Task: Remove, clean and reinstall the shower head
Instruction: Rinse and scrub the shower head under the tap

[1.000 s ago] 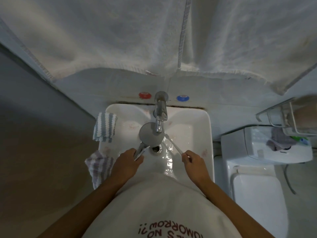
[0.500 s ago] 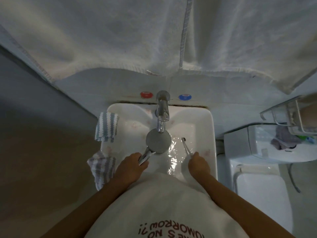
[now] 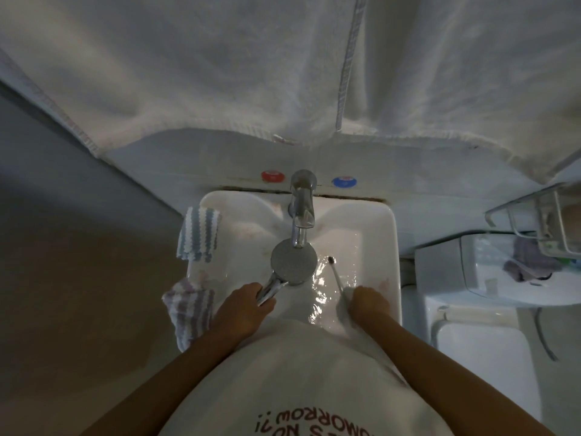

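A round chrome shower head (image 3: 294, 261) hangs face up over the white sink (image 3: 374, 221), right under the spout of the chrome tap (image 3: 301, 212). My left hand (image 3: 243, 309) grips its handle at the sink's front left. My right hand (image 3: 367, 305) holds a thin white toothbrush (image 3: 335, 272) at the front right. The dark bristle end of the brush points away from me, just right of the shower head and apart from it. Water glistens in the basin between my hands.
Two striped cloths lie on the sink's left rim, one at the back (image 3: 198, 234) and one at the front (image 3: 188, 306). Red (image 3: 272, 175) and blue (image 3: 344, 181) knobs flank the tap. White towels (image 3: 283, 64) hang overhead. A toilet (image 3: 484, 335) and a wire rack (image 3: 547, 221) stand right.
The shower head has shifted right to sit centred under the spout. My right hand has drawn the toothbrush away from the head, to the basin's right side.
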`<state>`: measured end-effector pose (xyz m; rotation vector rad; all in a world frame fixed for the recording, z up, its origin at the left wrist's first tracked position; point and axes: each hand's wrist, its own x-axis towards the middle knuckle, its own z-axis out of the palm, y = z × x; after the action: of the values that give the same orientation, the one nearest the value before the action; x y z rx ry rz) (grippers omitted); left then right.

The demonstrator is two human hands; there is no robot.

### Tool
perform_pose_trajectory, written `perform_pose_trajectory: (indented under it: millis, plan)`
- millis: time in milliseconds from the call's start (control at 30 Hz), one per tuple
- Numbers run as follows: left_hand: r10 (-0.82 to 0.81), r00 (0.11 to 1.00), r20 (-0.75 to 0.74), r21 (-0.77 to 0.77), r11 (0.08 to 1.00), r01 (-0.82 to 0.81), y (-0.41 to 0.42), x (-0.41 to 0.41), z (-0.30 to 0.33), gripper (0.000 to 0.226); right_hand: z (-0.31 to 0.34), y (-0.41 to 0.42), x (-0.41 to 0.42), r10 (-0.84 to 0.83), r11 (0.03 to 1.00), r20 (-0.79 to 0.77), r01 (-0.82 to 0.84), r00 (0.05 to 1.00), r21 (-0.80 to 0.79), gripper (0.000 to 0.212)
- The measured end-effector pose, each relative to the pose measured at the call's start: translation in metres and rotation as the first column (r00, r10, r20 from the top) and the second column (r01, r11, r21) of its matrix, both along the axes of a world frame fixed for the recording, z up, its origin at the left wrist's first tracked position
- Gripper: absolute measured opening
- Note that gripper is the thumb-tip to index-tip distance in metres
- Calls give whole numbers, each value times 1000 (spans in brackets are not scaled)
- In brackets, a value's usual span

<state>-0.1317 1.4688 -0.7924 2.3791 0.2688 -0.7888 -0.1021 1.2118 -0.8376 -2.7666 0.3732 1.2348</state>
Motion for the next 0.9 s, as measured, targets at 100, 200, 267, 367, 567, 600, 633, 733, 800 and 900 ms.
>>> perform_pose_trajectory:
  millis: [100,200,267,367,567,600,633,733,800,900]
  plan:
    - [2,1000,-6,3,1000,-2,0,0,-3,35,30,12,21,-290,922,194,220,937,320,30]
    - [10,1000,6,5,1000,-10,-3,-1,-3,37,93,38,47,-610,552,109,322,785,769,37]
    - [5,1000,14,18,1000,-5,-4,-2,-2,41,141,56,61,-649,329,-77,371,757,869,42]
    - [-2,1000,30,24,1000,2,-2,-2,-2,43,173,70,74,-579,292,-170,397,797,870,50]
    - [-15,998,59,40,999,12,0,-1,-1,41,160,88,82,-563,261,-232,437,793,861,50]
    - [-14,998,60,42,999,12,0,-1,-1,41,157,91,83,-572,221,-254,445,780,868,46]
    - [-10,998,59,39,999,8,1,-1,-2,41,155,93,84,-580,178,-277,451,766,874,43]
    - [-7,998,61,31,1000,5,1,-2,-3,41,153,100,84,-606,78,-326,462,725,883,38]
    - [-3,998,61,18,1000,2,1,-2,-3,41,151,104,84,-635,66,-309,448,708,892,36]
    - [0,998,56,8,1000,-1,1,-1,-5,41,149,113,81,-697,78,-246,413,674,908,37]
